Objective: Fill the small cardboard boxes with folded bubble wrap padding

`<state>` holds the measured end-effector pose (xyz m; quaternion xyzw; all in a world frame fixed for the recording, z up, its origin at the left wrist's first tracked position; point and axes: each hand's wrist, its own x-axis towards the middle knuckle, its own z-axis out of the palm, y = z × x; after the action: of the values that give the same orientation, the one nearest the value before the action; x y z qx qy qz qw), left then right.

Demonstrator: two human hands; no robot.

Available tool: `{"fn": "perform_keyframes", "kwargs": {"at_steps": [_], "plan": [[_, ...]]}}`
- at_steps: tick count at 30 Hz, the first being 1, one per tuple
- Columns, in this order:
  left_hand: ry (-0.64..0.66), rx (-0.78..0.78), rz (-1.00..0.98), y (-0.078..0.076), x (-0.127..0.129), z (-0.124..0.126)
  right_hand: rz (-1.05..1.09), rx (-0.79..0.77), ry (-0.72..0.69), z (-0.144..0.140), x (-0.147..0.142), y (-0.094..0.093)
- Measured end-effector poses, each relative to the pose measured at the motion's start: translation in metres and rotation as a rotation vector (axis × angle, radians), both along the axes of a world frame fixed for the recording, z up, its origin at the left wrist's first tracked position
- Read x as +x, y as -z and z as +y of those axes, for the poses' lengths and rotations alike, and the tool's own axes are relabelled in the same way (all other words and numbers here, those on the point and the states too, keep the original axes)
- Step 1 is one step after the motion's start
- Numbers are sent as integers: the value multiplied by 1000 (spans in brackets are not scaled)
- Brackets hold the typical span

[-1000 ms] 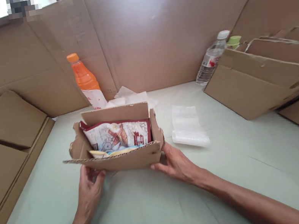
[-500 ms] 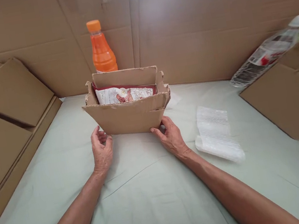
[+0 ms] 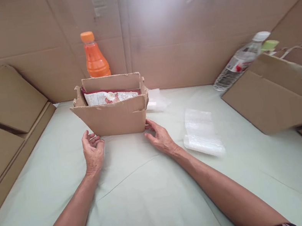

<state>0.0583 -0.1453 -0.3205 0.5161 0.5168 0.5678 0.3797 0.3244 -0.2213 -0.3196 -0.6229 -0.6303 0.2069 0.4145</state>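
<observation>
A small cardboard box (image 3: 114,118) with its top open stands upright on the pale green cloth. Inside it is a white and dark red printed packet (image 3: 107,96); its lower part is hidden by the front panel. My left hand (image 3: 93,150) rests beside the box's lower left corner, fingers loosely bent and thumb apart from them. At the lower right corner is my right hand (image 3: 159,136), its fingers reaching along the side and its thumb clear of the front panel. Both hands are open and hold nothing; whether the fingertips touch the box I cannot tell.
An orange bottle (image 3: 96,60) stands behind the box. Bubble wrap (image 3: 201,131) lies to the right, with another clear plastic piece (image 3: 157,100) behind. A clear bottle (image 3: 240,62) leans by the right cardboard boxes (image 3: 276,94). More cardboard (image 3: 6,103) stands left.
The view has swung a little to the right, so things appear further left. My right thumb has come away from the box's lower front edge. The box stays on the cloth.
</observation>
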Motion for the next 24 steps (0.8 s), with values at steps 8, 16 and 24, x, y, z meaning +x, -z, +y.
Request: {"fn": "perform_keyframes", "kwargs": {"at_steps": [8,16,24], "plan": [[-28,1,-7,3,-1,3,-142,-20,263,-69,40,-46],[-140,252,205,-24,1,-36,-94,-274,717,-134,127,-73],[553,37,167,-38,38,-138,307,-196,326,-113,29,-77]]}}
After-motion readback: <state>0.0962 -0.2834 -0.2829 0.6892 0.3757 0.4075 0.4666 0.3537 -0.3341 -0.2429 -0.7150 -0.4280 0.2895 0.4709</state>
